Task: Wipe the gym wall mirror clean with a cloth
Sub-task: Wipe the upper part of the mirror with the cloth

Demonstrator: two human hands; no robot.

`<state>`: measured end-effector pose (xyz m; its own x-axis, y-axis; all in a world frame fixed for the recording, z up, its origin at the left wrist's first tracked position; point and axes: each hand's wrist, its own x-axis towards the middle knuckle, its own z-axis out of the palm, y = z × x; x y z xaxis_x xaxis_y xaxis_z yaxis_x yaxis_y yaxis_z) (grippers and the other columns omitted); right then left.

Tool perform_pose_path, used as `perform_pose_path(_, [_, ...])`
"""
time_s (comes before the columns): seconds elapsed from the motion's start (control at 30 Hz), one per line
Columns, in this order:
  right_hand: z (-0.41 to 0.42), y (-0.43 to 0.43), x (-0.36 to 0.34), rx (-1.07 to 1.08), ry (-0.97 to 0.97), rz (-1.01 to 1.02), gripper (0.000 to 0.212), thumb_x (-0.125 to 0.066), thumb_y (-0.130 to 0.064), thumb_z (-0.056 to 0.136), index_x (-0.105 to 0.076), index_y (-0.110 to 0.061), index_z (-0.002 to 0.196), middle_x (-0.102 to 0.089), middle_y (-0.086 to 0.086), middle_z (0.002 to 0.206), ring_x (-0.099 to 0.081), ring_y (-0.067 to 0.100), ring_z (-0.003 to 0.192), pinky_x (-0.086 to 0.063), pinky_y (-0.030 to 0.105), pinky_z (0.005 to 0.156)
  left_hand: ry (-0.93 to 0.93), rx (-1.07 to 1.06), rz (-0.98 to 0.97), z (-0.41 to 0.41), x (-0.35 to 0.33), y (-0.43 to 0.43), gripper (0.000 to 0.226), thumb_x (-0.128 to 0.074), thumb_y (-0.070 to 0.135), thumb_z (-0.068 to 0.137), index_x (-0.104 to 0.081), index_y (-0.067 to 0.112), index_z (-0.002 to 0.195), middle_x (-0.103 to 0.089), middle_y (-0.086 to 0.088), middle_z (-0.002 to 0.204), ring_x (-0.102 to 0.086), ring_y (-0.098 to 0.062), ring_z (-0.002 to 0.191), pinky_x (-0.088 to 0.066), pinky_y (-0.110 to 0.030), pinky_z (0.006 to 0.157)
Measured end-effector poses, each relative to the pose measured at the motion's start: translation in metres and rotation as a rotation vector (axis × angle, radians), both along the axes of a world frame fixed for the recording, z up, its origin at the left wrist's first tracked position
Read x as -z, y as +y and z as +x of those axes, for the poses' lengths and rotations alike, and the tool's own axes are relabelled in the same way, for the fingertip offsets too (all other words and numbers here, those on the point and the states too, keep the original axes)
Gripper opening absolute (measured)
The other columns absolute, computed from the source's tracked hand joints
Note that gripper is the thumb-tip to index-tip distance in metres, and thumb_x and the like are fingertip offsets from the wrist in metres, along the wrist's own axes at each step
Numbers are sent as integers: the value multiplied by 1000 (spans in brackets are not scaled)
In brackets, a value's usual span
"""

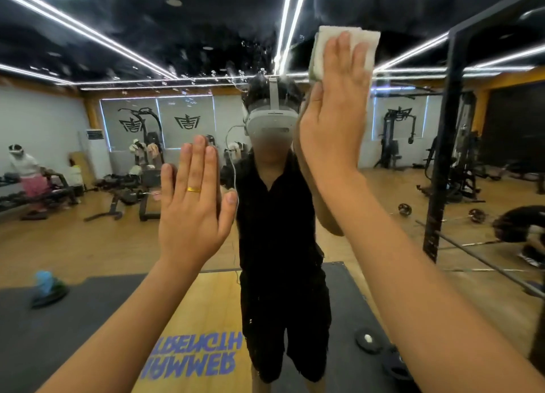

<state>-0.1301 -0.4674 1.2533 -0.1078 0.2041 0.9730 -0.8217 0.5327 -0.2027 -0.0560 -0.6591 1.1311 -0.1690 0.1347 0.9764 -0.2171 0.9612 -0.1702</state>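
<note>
The wall mirror [118, 53] fills the view, with water droplets and streaks across its upper middle. My right hand [333, 118] is raised high and presses a folded white cloth [324, 38] flat against the glass with straight fingers. My left hand [193, 207], a gold ring on one finger, lies flat on the mirror lower down to the left, fingers straight and together. The mirror reflects a person in black wearing a white headset.
A black rack upright [442, 145] stands at the right beside the mirror. Reflected in the glass are a wooden floor, black mats, benches, weight machines, a barbell, a blue bottle [45, 283] at lower left and another person at far left.
</note>
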Motion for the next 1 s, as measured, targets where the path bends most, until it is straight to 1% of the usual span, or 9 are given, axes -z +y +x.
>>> perform_pose_path(0.1, [12,-30,14,-18,69,181,61,-39,-3,101,-27,-6,160,-24,14,169,-10,30,158,2,40,129,4,3,-10,0,0,0,68,-27,41,109,-17,3,163,-7,-11,172,-7,-28,160,-10,-54,128])
perform_pose_path(0.2, [9,-20,17,25,147,394,58,-44,-6,102,-33,-4,158,-30,14,166,-20,32,156,-11,45,130,-8,1,-3,0,1,-1,68,-28,41,108,-16,3,164,-9,-14,172,-7,-28,160,-11,-55,128])
perform_pose_path(0.27, [4,-2,11,61,136,426,56,-45,-7,104,-34,-7,159,-32,11,166,-22,27,156,-20,45,129,0,-11,-6,0,1,0,68,-31,40,109,-16,4,164,-9,-14,172,-5,-27,160,-9,-53,129])
perform_pose_path(0.37, [4,23,4,11,-42,210,56,-37,-8,107,-27,-14,161,-24,2,170,-14,20,158,-23,43,128,10,-14,-13,0,-1,0,68,-37,39,108,-17,4,164,-13,-15,172,-8,-27,160,-6,-51,129])
perform_pose_path(0.5, [17,-7,0,14,-121,-2,58,-30,-8,106,-19,-12,163,-15,7,172,-5,28,159,-20,53,128,19,-15,-24,1,-1,0,68,-36,39,109,-17,4,164,-15,-16,171,-11,-28,160,-8,-52,129])
perform_pose_path(0.63, [15,-34,17,66,5,234,58,-35,-6,105,-24,-8,162,-20,11,170,-11,30,158,-9,47,130,-7,-31,-42,2,-3,-4,70,-37,40,109,-14,2,164,-11,-17,172,-9,-29,160,2,-49,129])
perform_pose_path(0.77, [6,2,15,74,49,320,58,-33,-9,103,-28,-10,161,-24,7,169,-16,24,158,-34,50,123,-10,-22,-38,1,-2,-4,70,-36,39,109,-14,2,164,-11,-17,171,-8,-30,160,2,-49,129])
perform_pose_path(0.93, [-12,36,30,39,-94,-47,61,-26,-27,103,-17,-25,163,-11,-10,169,-38,30,150,-50,53,109,-12,4,-29,3,-1,-5,68,-34,39,109,-14,3,164,-11,-15,172,-8,-28,160,-8,-53,129])
perform_pose_path(1.0, [-13,42,50,39,-169,-172,58,-29,-24,108,-17,-26,164,-11,-7,171,-26,26,156,-40,55,118,1,16,-33,2,0,-6,67,-33,39,109,-15,3,164,-12,-16,172,-8,-28,160,-11,-54,128])
